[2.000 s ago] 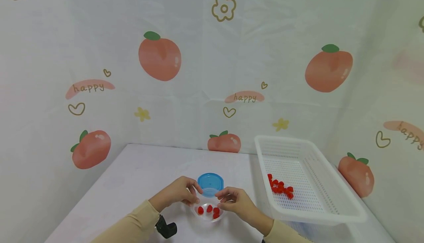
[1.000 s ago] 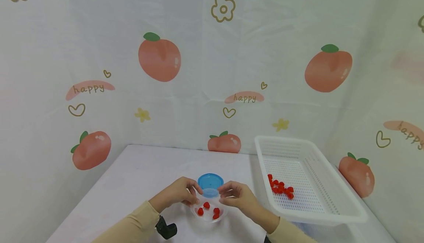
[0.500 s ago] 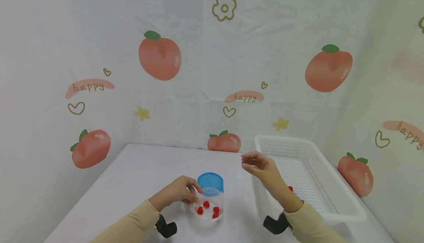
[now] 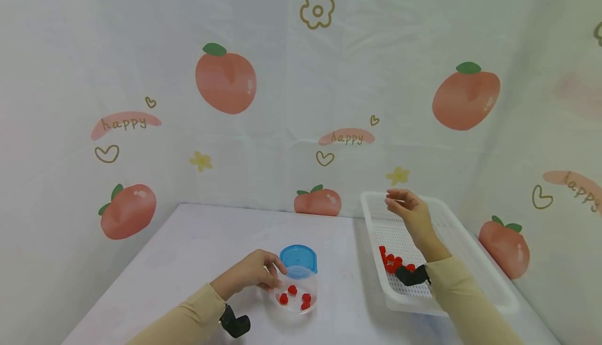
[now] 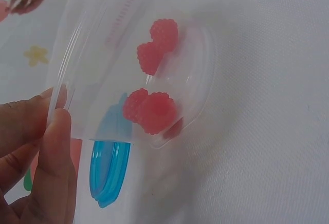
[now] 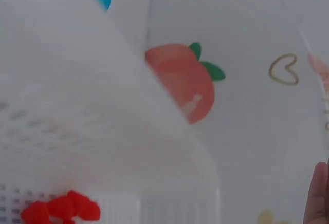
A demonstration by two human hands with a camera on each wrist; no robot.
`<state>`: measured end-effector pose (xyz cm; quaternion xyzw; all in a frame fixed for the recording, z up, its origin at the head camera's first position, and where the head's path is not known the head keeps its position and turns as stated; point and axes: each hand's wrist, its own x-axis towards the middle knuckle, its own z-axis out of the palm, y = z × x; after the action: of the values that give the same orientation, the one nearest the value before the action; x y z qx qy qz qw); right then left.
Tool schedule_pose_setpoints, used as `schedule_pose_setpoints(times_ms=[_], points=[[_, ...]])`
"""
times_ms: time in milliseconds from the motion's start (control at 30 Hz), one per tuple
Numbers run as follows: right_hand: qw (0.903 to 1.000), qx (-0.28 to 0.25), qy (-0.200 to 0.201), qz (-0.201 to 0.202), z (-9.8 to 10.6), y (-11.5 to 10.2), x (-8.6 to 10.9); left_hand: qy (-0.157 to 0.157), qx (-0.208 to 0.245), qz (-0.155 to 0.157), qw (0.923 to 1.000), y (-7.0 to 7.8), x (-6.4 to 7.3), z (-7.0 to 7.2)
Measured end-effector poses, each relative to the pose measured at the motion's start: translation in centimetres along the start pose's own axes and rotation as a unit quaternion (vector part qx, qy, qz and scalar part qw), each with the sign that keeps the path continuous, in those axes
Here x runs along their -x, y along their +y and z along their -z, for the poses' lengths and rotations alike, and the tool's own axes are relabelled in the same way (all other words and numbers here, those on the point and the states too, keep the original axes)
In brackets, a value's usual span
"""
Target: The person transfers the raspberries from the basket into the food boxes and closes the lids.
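Left grip (image 4: pixel 256 272) pinches the clear cup (image 5: pixel 97 90) at its rim, right grip (image 4: pixel 416 219) just hangs over the white basket (image 4: pixel 400 302), loosely parted.

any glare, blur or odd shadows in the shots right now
Head view: even, soft light, with a faint shadow on the table left of the white basket; left wrist view: pale glare streaks on the clear cup, a soft shadow to its right; right wrist view: dimmer, the basket's wall badly blurred, the peach print clearer.
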<state>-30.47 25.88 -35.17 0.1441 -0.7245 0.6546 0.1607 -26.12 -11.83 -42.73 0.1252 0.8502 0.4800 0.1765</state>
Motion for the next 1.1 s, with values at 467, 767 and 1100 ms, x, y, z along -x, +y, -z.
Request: schedule_pose_setpoints(times_ms=[467,767,1100], points=[[0.979,0.147,-0.03,-0.138,4.2,5.2,-0.6,0.001,-0.006,0.004,1.0,0.1,0.1,0.0],[0.9609,0.189,-0.086,-0.183,5.4,6.6,-0.1,-0.002,0.001,0.001,1.0,-0.1,-0.1,0.0],[0.9318,0.216,-0.155,-0.248,6.0,7.7,0.4,0.0,-0.001,0.001,1.0,0.1,0.0,0.0]])
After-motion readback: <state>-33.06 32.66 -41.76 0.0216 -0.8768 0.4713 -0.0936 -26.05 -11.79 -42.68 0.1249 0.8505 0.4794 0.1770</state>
